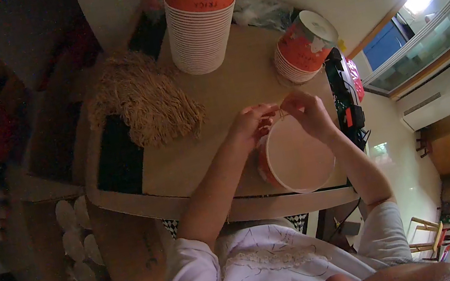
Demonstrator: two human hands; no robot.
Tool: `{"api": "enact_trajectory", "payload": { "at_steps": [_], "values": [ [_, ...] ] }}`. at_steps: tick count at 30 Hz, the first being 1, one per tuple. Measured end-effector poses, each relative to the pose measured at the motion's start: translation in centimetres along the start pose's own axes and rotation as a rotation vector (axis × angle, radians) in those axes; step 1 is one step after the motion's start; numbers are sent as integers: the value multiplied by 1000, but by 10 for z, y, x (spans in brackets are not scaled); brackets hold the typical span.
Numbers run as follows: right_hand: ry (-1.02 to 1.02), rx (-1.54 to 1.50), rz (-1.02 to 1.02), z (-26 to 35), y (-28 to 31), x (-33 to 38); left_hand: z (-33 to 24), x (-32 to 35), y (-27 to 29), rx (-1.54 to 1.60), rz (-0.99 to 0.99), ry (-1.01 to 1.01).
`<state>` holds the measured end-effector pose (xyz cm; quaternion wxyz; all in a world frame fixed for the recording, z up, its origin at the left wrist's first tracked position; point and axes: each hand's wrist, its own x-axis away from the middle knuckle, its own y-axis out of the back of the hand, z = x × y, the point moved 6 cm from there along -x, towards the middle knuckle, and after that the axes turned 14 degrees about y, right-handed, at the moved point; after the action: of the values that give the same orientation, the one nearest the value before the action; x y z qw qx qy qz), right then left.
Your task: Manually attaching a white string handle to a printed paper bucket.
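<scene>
You pinch a string (280, 111) with both hands' fingers (268, 112) at the paper cup's (297, 155) far rim, steadying it on the bench (227, 86).

On the surface (204, 156), a cup (295, 158) sits between both hands; the cord pile (142, 98) lies left, two cup stacks (201, 24) behind.

A brown cardboard tabletop (239, 86) carries a heap of tan string (142, 98) at far left, a tall stack of orange paper cups (201, 21) beyond, and a shorter tilted cup stack (304, 45) far right.
</scene>
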<state>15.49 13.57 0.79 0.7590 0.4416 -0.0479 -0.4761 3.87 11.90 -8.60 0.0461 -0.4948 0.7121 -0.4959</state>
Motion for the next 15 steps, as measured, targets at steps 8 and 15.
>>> {"api": "enact_trajectory", "payload": {
  "at_steps": [8, 15],
  "values": [
    [136, 231, -118, 18, 3, 0, -2, -7, 3, -85, 25, 6],
    [331, 390, -97, 33, 1, 3, -1, -5, 1, -62, -4, 35]
  ]
}}
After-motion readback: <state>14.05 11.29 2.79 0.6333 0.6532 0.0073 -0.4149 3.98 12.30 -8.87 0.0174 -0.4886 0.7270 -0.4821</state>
